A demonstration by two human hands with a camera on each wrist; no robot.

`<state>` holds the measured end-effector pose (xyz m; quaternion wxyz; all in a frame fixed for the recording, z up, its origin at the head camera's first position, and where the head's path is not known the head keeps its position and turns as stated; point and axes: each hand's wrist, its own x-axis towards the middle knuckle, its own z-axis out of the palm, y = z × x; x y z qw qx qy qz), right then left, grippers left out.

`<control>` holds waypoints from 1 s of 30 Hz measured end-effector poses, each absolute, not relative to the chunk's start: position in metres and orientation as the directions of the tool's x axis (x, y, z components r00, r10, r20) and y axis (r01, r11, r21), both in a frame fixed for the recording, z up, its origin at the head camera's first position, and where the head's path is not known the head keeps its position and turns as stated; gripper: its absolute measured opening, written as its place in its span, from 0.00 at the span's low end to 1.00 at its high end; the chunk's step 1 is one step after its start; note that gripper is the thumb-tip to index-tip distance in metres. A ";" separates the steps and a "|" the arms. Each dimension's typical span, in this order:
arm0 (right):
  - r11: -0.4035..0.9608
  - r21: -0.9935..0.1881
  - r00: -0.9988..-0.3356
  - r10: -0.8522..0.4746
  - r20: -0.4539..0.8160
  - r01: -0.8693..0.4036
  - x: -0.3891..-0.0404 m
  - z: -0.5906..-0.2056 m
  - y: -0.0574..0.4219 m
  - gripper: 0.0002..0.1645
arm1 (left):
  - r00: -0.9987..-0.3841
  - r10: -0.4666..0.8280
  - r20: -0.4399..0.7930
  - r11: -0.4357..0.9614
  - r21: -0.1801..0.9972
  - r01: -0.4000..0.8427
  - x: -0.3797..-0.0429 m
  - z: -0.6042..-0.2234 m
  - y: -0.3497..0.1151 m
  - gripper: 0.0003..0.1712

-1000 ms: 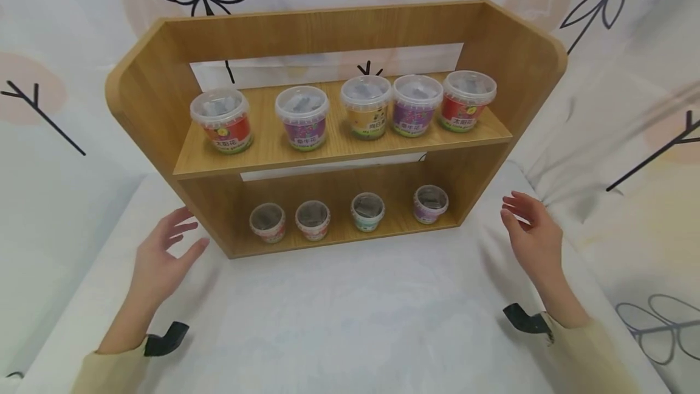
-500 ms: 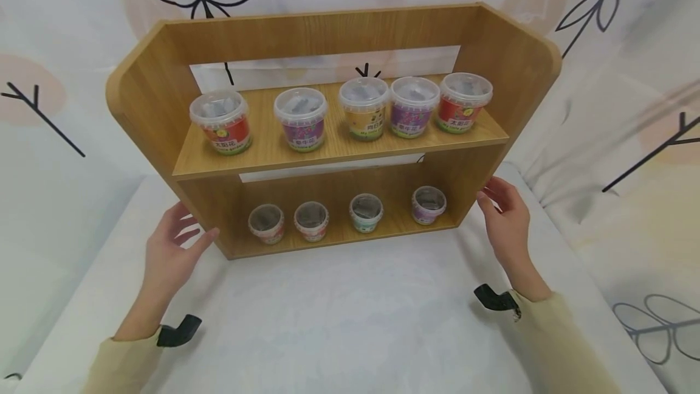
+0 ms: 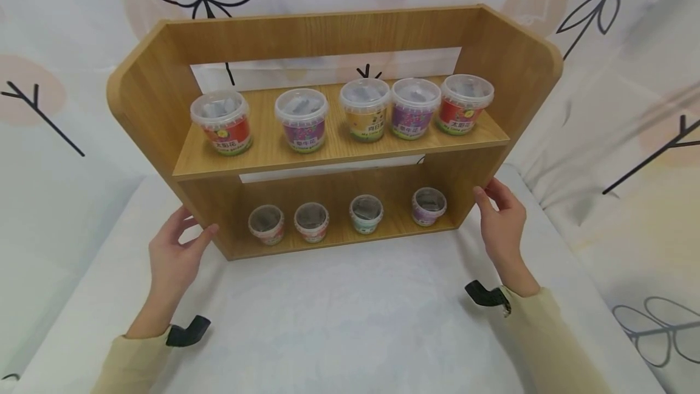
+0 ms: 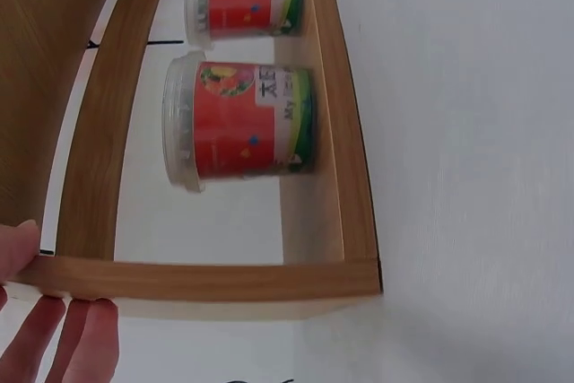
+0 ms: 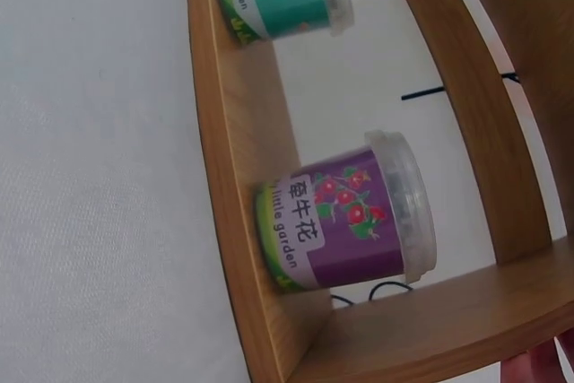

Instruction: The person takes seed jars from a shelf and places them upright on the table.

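A two-tier wooden shelf [image 3: 328,34] stands on the white-covered table. My left hand [image 3: 174,260] holds its left side panel low down, thumb at the front edge and fingers on the outer face. In the left wrist view, that thumb and the fingers [image 4: 94,343] lie on either side of the panel's edge. At the opposite end my right hand [image 3: 502,224] grips the right side panel, thumb on the front edge. Only a few right fingertips [image 5: 538,365] show in the right wrist view; the rest are hidden.
Several lidded plastic cups stand along the upper board, among them a yellow one [image 3: 365,117] and a red one [image 3: 226,132]. The lower tier carries a teal cup [image 3: 366,221], a purple cup [image 5: 350,226] and two red cups. A patterned cloth [image 3: 629,138] hangs behind.
My right hand has moved left from beside the shelf onto its right side panel. The left hand has shifted slightly right and closed on the left panel. The shelf and cups have stayed put.
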<state>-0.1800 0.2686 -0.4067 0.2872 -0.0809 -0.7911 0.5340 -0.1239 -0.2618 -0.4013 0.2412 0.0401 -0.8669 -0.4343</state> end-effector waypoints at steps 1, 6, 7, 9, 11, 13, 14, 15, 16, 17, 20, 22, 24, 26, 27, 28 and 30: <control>0.418 -0.891 -0.818 0.442 0.369 -0.177 -0.181 -0.408 0.269 0.26 | -0.875 -0.280 0.394 0.622 0.769 0.148 -0.124 -0.402 -0.261 0.35; 0.426 -0.888 -0.805 0.460 0.376 -0.171 -0.183 -0.411 0.267 0.23 | -0.841 -0.273 0.466 0.654 0.731 0.193 -0.123 -0.405 -0.260 0.34; 0.424 -0.889 -0.803 0.462 0.376 -0.172 -0.183 -0.412 0.267 0.22 | -0.834 -0.268 0.481 0.659 0.723 0.206 -0.123 -0.405 -0.260 0.34; 0.429 -0.887 -0.801 0.463 0.379 -0.171 -0.183 -0.412 0.266 0.22 | -0.826 -0.261 0.499 0.668 0.711 0.218 -0.124 -0.405 -0.260 0.34; 0.421 -0.889 -0.798 0.465 0.384 -0.182 -0.183 -0.412 0.267 0.21 | -0.823 -0.256 0.508 0.673 0.704 0.225 -0.124 -0.405 -0.259 0.34; 0.411 -0.893 -0.798 0.467 0.380 -0.184 -0.183 -0.412 0.267 0.21 | -0.822 -0.251 0.512 0.674 0.701 0.231 -0.126 -0.404 -0.259 0.34; 0.406 -0.896 -0.800 0.469 0.375 -0.182 -0.183 -0.412 0.268 0.21 | -0.821 -0.249 0.513 0.677 0.698 0.231 -0.126 -0.404 -0.258 0.34; 0.400 -0.898 -0.801 0.470 0.371 -0.182 -0.183 -0.412 0.268 0.21 | -0.821 -0.249 0.514 0.681 0.696 0.229 -0.127 -0.404 -0.258 0.34; 0.396 -0.900 -0.802 0.469 0.369 -0.183 -0.183 -0.411 0.268 0.21 | -0.820 -0.249 0.516 0.682 0.695 0.230 -0.127 -0.404 -0.257 0.34; 0.393 -0.901 -0.804 0.468 0.366 -0.182 -0.183 -0.411 0.269 0.21 | -0.820 -0.251 0.515 0.684 0.694 0.227 -0.127 -0.404 -0.257 0.34; 0.387 -0.903 -0.808 0.463 0.364 -0.186 -0.183 -0.411 0.270 0.20 | -0.821 -0.263 0.507 0.685 0.697 0.211 -0.127 -0.403 -0.254 0.33; 0.387 -0.904 -0.811 0.460 0.362 -0.184 -0.183 -0.411 0.270 0.20 | -0.822 -0.272 0.501 0.681 0.703 0.203 -0.126 -0.403 -0.253 0.32; 0.384 -0.904 -0.811 0.459 0.362 -0.187 -0.184 -0.411 0.271 0.19 | -0.821 -0.278 0.498 0.683 0.704 0.196 -0.125 -0.402 -0.252 0.32; 0.388 -0.902 -0.809 0.459 0.368 -0.189 -0.185 -0.412 0.271 0.19 | -0.820 -0.277 0.501 0.682 0.704 0.200 -0.125 -0.401 -0.251 0.32; 0.389 -0.901 -0.808 0.457 0.371 -0.194 -0.185 -0.412 0.271 0.19 | -0.819 -0.277 0.502 0.680 0.704 0.202 -0.125 -0.400 -0.251 0.32; 0.390 -0.899 -0.807 0.456 0.377 -0.200 -0.184 -0.412 0.271 0.19 | -0.819 -0.276 0.503 0.680 0.705 0.204 -0.125 -0.399 -0.251 0.33; 0.393 -0.896 -0.807 0.450 0.383 -0.206 -0.184 -0.412 0.272 0.18 | -0.821 -0.279 0.498 0.673 0.712 0.203 -0.125 -0.398 -0.250 0.33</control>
